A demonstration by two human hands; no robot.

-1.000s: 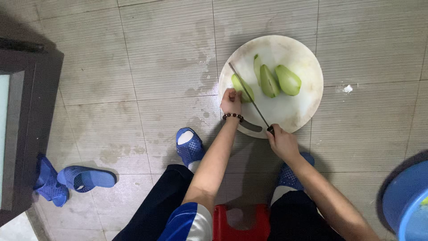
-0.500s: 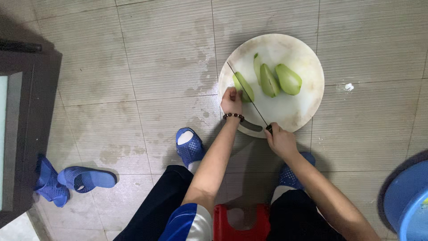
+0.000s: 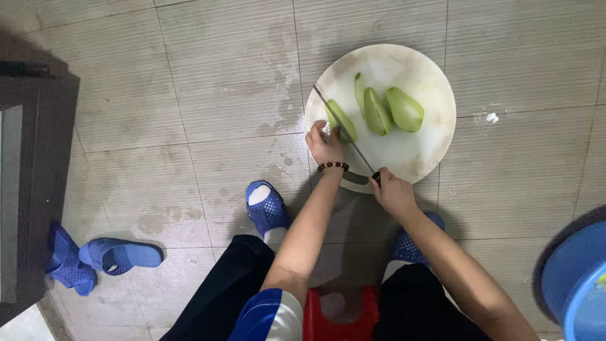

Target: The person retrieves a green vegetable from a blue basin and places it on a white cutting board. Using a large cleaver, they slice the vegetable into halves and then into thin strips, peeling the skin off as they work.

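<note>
Now your left hand [image 3: 324,143] is still pressing the green gourd slice [image 3: 341,120] on the round cutting board [image 3: 416,158], fingers together on it. Your right hand [image 3: 392,192] is keeping its fingers clamped on the knife [image 3: 344,136], whose blade is lying almost where it was before.

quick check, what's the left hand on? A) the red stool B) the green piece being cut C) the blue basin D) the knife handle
B: the left hand presses on the green piece under the knife, while the right hand grips the handle.
</note>
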